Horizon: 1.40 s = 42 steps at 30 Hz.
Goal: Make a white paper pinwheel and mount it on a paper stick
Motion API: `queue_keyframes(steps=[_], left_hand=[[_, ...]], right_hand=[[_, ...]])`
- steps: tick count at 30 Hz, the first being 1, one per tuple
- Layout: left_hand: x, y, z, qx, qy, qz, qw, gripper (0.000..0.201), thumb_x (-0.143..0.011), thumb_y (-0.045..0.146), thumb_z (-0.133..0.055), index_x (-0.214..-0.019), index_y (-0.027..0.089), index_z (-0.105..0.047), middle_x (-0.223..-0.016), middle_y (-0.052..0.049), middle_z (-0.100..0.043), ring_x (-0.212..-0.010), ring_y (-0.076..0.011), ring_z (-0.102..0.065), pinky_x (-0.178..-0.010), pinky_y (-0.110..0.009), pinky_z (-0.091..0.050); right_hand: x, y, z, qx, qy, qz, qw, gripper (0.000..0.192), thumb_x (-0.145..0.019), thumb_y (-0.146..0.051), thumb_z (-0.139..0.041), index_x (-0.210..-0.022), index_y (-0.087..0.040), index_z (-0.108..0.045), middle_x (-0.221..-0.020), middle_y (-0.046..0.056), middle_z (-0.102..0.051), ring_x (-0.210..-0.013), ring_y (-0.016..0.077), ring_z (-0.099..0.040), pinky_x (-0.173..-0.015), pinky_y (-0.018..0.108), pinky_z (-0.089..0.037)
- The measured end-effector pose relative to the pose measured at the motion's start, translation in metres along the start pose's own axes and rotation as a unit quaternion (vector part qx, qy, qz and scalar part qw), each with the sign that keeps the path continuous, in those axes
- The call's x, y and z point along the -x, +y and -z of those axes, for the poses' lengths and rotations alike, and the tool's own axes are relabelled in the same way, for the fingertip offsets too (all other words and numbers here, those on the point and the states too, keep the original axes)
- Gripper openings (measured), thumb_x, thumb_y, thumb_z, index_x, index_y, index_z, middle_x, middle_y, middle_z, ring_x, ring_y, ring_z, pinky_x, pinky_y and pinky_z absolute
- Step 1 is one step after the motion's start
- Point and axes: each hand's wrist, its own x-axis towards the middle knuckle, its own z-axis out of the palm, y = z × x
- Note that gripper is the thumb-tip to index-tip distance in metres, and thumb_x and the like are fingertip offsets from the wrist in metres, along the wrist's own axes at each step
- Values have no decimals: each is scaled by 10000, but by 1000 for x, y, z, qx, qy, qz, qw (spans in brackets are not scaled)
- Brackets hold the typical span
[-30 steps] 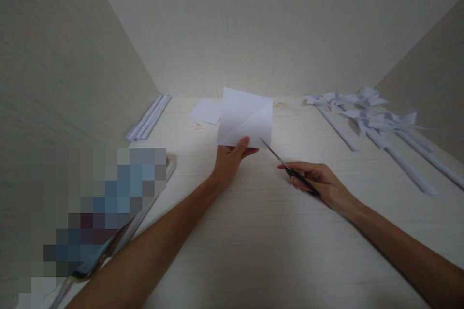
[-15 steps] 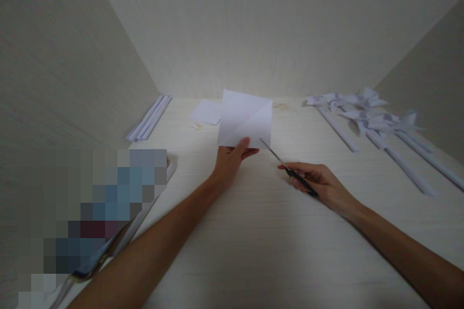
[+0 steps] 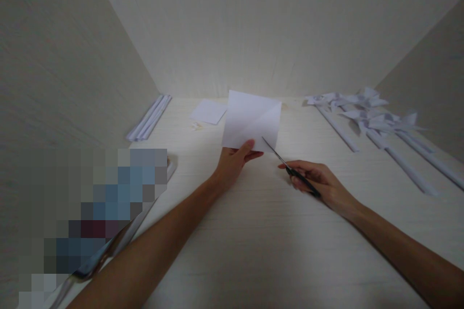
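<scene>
My left hand (image 3: 235, 161) pinches the lower edge of a white square sheet of paper (image 3: 252, 116), thumb on the near face and fingers behind. A diagonal crease crosses the sheet, which is held up above the table. Black-handled scissors (image 3: 302, 182) are in my right hand (image 3: 315, 181), the fingers wrapped around the handles. Their thin metal blades point up and left and overlap the sheet's lower right part. Whether they have cut into the paper I cannot tell. A second white sheet (image 3: 208, 111) lies flat on the table behind the held one.
Several rolled paper sticks (image 3: 149, 118) lie at the back left. At the right are several paper pinwheels (image 3: 384, 118) on paper sticks. Small pale bits (image 3: 196, 126) lie near the flat sheet. A blurred-out object (image 3: 116, 207) stands left of my forearm. Walls enclose the table (image 3: 261, 246).
My left hand has moved the sheet slightly to the right and tilted it a little. The scissors and my right hand have barely moved.
</scene>
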Motion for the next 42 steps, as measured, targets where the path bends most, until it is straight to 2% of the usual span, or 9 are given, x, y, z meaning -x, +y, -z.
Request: queue_keyframes(steps=[23, 32, 42], left_hand=[[0, -2, 0, -1, -7, 3, 1000, 191, -621, 230, -643, -796, 161, -611, -778, 7, -647, -674, -112, -615, -699, -291, -528], [1, -1, 0, 5, -7, 4, 1000, 131, -622, 220, -644, -723, 144, -609, -751, 11, -643, -638, -95, -607, -666, -263, -537], [1, -1, 0, -8, -8, 7, 1000, 168, -618, 228, -644, -768, 159, -614, -756, 10, -640, -667, -113, -610, -691, -299, -530]], right_hand=[[0, -1, -4, 12, 8, 11, 1000, 370, -675, -378, -578, -968, -154, -602, -518, -37, -388, -464, 73, -326, -428, 222, -266], [0, 0, -5, 15, 19, 9, 1000, 363, -680, -361, -573, -966, -140, -607, -520, -41, -375, -456, 65, -323, -419, 214, -279], [-1, -1, -6, 35, 16, 25, 999, 391, -686, -408, -555, -963, -137, -602, -491, -47, -351, -446, 71, -324, -414, 223, -276]])
